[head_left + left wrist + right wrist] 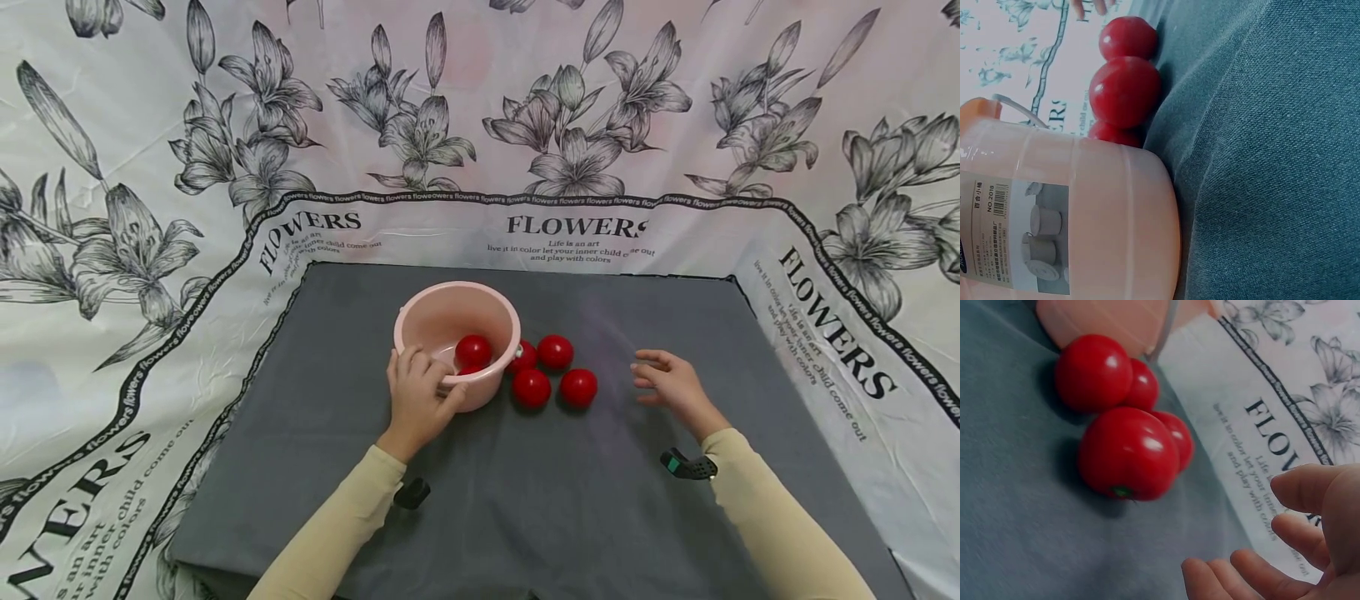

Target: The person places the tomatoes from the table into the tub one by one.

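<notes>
My left hand (417,398) grips the near-left rim of a pink plastic bucket (487,390), its fingers over the edge. The bucket tilts toward me, and at least two red tomatoes (474,352) show inside. Several more tomatoes (555,353) cluster on the cloth just right of it, one partly hidden by the rim. My right hand (671,385) hovers to the right of this cluster, fingers apart and slightly bent, holding nothing. A green stem spot marks the nearest tomato (1129,453) in the right wrist view. A printed label (1016,234) covers the bucket's side in the left wrist view.
Dark grey cloth (300,433) covers the table, with some wrinkles. A white flower-printed sheet (465,108) rises behind the table and along both sides. Black bands (688,465) sit at both wrists.
</notes>
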Demonstrator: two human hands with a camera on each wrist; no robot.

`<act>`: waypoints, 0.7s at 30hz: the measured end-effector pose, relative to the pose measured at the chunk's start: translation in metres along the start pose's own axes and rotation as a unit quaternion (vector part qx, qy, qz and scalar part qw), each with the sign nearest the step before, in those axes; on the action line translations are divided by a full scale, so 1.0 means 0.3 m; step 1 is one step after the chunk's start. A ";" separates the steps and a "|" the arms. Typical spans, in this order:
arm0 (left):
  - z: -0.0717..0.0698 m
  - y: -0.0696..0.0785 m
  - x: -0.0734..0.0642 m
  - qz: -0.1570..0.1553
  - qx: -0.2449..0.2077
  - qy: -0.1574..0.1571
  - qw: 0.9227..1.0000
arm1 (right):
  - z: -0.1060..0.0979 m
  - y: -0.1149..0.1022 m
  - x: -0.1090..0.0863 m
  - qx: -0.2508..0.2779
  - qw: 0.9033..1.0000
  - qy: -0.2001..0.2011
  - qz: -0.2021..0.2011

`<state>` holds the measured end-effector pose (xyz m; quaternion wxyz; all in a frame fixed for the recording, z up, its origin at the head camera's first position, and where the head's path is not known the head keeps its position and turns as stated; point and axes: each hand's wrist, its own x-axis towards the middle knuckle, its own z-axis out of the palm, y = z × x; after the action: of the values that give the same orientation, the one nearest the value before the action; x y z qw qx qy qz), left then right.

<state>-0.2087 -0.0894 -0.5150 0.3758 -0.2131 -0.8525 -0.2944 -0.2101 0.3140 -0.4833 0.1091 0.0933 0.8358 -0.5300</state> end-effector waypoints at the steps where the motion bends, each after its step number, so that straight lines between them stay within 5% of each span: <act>1: 0.001 0.000 -0.001 0.000 0.000 0.000 1.000 | 0.011 0.003 0.004 0.002 1.000 -0.001 0.004; 21: -0.007 0.003 -0.002 -0.013 -0.002 -0.017 1.000 | 0.192 0.023 0.069 0.076 0.996 -0.027 0.037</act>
<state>-0.2067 -0.0901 -0.5141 0.3567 -0.2074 -0.8610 -0.2975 -0.2232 0.2655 -0.5188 0.1435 0.1178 0.7861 -0.5895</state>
